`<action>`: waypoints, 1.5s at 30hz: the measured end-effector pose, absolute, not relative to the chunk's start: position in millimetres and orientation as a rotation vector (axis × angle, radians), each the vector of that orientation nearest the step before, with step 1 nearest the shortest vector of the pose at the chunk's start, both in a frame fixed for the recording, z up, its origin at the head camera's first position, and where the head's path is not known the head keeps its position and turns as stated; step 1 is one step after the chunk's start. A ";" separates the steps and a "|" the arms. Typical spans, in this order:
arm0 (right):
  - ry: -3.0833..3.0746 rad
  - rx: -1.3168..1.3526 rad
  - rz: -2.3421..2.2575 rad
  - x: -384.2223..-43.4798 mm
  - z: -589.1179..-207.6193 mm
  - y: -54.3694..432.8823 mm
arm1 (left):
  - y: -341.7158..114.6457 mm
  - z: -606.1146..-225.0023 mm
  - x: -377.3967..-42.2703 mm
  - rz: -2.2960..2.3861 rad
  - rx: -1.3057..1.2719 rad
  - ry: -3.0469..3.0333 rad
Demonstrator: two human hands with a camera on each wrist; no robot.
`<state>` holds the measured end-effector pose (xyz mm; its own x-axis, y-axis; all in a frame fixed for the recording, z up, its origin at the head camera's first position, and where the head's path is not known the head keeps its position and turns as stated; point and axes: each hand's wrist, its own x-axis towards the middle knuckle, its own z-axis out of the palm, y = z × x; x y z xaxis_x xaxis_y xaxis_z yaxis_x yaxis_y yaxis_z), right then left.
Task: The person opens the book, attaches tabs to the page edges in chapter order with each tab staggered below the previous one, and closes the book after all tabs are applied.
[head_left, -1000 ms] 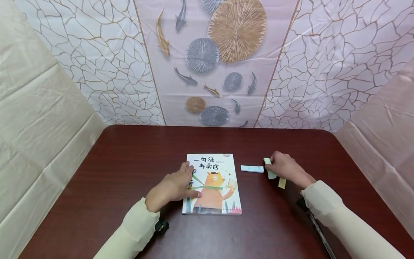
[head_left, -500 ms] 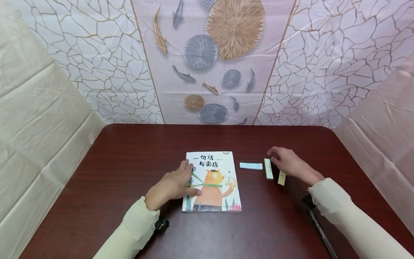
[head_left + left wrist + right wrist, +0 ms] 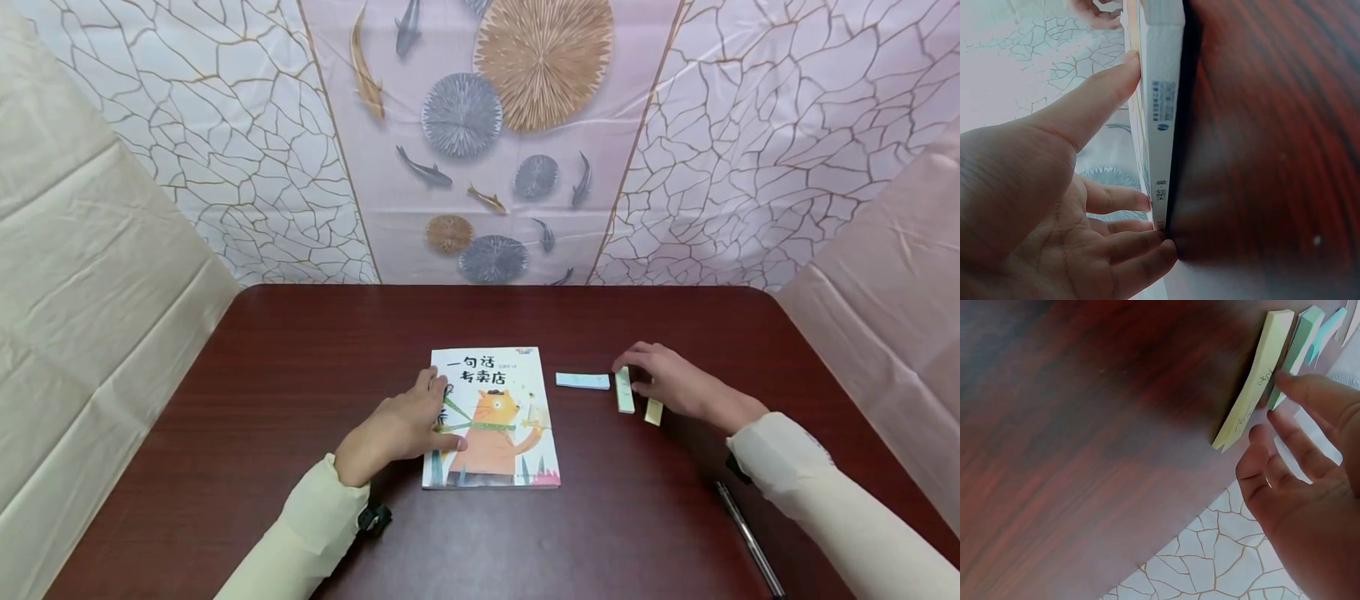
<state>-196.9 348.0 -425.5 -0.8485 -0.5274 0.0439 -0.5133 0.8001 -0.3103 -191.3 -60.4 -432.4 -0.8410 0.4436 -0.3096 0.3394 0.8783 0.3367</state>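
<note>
A picture book (image 3: pixel 495 458) with an orange cat on its white cover lies flat on the table. My left hand (image 3: pixel 401 425) rests on its left side, thumb over the cover and fingertips along the spine (image 3: pixel 1161 144). Right of the book lie a blue sticky-note pad (image 3: pixel 582 381), a green sticky-note pad (image 3: pixel 625 396) and a yellow sticky-note pad (image 3: pixel 654 412). Over the green one's far end reaches my right hand (image 3: pixel 671 379), thumb and fingers apart on either side. Dark handwriting marks the yellow pad in the right wrist view.
A pen (image 3: pixel 750 537) lies near the right forearm on the dark red wooden table (image 3: pixel 315 350). Patterned cloth (image 3: pixel 525 225) hangs behind the table's far edge, and pale cloth walls stand at both sides.
My right hand let go of the green pad, lifted slightly away, then came back over its far end. The green pad's fanned sheets now look even. The left hand stays on the book.
</note>
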 end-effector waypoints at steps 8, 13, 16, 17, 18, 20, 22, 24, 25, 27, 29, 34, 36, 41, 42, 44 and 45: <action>2.904 -0.762 -0.542 -190.1 -422.5 350.2 | -60.1 -431.6 -191.4 0.377 0.580 2.674; 2.832 -0.727 -0.566 -187.4 -422.1 350.5 | -60.2 -431.5 -190.4 0.403 0.593 2.678; 2.807 -0.766 -0.574 -184.3 -421.9 348.8 | -60.5 -431.7 -190.0 0.413 0.594 2.681; 2.804 -0.790 -0.576 -183.1 -421.9 347.5 | -60.8 -431.8 -189.9 0.411 0.594 2.682; 2.806 -0.821 -0.576 -182.0 -422.4 346.2 | -61.0 -431.9 -189.9 0.410 0.593 2.683; 2.815 -0.867 -0.571 -179.1 -423.0 342.4 | -61.6 -432.1 -189.7 0.404 0.593 2.685; 2.837 -0.901 -0.554 -176.1 -423.9 338.2 | -62.1 -432.4 -189.6 0.399 0.597 2.687; 2.877 -0.897 -0.521 -173.2 -424.2 333.4 | -62.3 -432.6 -189.4 0.399 0.599 2.686; 2.898 -0.871 -0.511 -171.4 -423.5 330.7 | -62.2 -432.6 -189.3 0.399 0.599 2.685; 2.931 -0.778 -0.485 -167.6 -421.1 324.7 | -61.9 -433.0 -189.1 0.402 0.598 2.682; 2.930 -0.607 -0.478 -162.3 -417.9 317.2 | -61.5 -433.2 -189.1 0.403 0.596 2.677; 2.893 -0.289 -0.465 -147.9 -414.7 299.6 | -60.9 -431.6 -189.8 0.389 0.590 2.658; 2.919 -0.294 -0.455 -144.8 -415.5 294.3 | -60.6 -430.6 -190.0 0.381 0.589 2.652; 3.001 -0.446 -0.397 -145.1 -419.2 283.3 | -60.4 -429.6 -189.4 0.381 0.589 2.645; 3.015 -0.484 -0.389 -145.8 -420.7 281.7 | -60.6 -429.8 -189.0 0.383 0.589 2.643; 3.037 -0.556 -0.385 -146.6 -423.0 279.1 | -61.2 -430.1 -187.8 0.387 0.589 2.638; 3.044 -0.582 -0.391 -146.8 -423.8 278.1 | -61.3 -430.5 -187.2 0.385 0.591 2.636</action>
